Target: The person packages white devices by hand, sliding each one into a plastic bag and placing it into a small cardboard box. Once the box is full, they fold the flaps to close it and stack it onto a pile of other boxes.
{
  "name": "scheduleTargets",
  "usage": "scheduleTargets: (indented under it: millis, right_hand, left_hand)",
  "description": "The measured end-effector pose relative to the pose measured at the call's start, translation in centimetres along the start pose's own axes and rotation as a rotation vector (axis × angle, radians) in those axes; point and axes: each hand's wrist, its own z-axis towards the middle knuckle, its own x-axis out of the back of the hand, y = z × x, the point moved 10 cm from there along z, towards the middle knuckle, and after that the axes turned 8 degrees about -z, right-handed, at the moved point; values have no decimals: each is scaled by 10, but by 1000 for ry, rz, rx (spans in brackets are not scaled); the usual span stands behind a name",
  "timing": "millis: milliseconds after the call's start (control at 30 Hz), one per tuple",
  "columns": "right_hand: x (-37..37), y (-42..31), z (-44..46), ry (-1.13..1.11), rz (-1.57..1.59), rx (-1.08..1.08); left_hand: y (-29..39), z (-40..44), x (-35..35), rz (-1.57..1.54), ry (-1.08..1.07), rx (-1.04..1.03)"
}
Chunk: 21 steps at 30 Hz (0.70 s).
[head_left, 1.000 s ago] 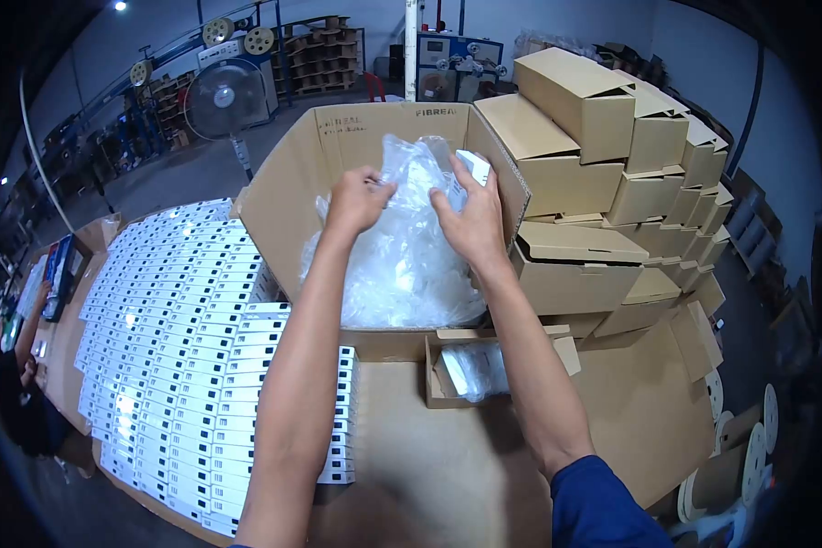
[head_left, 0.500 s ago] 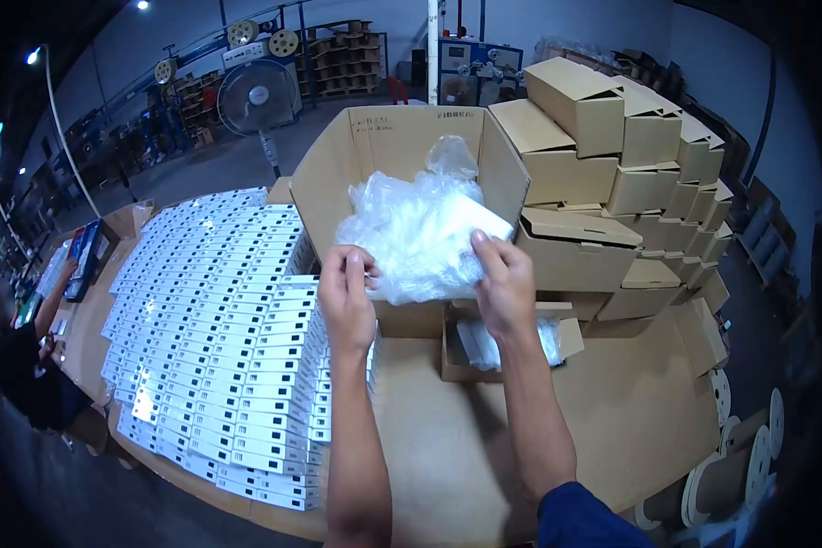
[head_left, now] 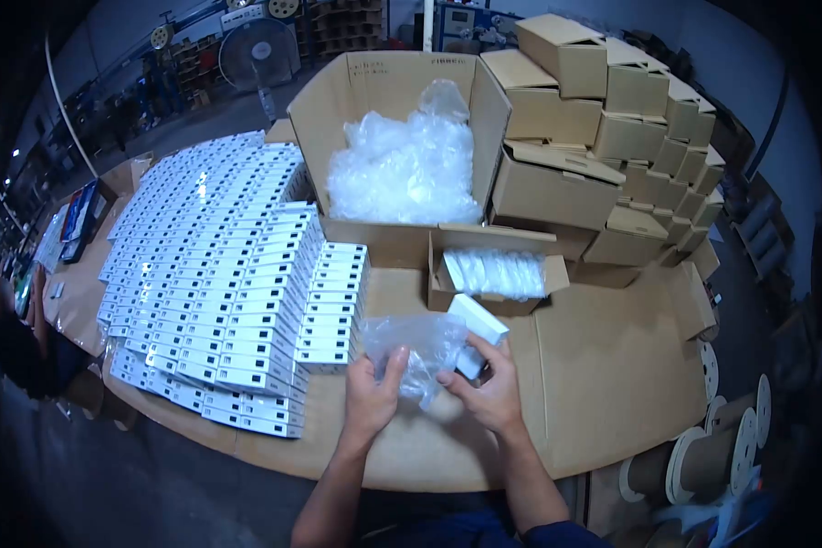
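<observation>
A clear plastic bag (head_left: 413, 345) is stretched between my two hands above the table. My left hand (head_left: 373, 395) pinches its left side, thumb up. My right hand (head_left: 490, 387) grips a small white box (head_left: 478, 321), its thumb touching the bag's right edge. The box is tilted beside the bag; I cannot tell whether any part is inside. Just beyond my hands stands an open small carton (head_left: 495, 304) with a row of plastic-wrapped white boxes (head_left: 493, 272). Behind it, a large open carton (head_left: 388, 82) holds a heap of clear bags (head_left: 406, 169).
Stacked rows of white boxes (head_left: 210, 283) cover the left of the cardboard-topped table (head_left: 612, 384). Brown cartons (head_left: 557, 183) are piled at the back right. Spools (head_left: 721, 457) stand below the right edge. Another person (head_left: 18, 320) works at far left.
Both hands have come down and back from the large carton to above the table, bringing a bag and the white box. The view has tilted downward.
</observation>
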Motion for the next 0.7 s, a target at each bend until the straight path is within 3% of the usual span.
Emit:
scheduleTargets:
  millis: [67,200,267,367,533,667,700]
  right_hand:
    - [-16,16,-19,-62,194,-162]
    - [-21,41,-51,3,258,-347]
    - [-19,56,-58,86,408,-433]
    - [-19,48,-53,32,436,-384]
    - [-22,77,-58,114,726,-539]
    - [-35,39,-59,-121,442,-270]
    - [-41,44,-65,-154,419,-342]
  left_hand:
    - [-13,-22,-3,-16,-35,67]
    - [-54,-48,14,-226,26,277]
    - [-56,-56,20,-93,-49,269]
    - [-53,-63,22,51,-215,228]
    - [-49,-61,23,-33,-70,100]
    - [-43,-58,22,-103,-10,90]
    - [-49,-57,25,-147,7,129]
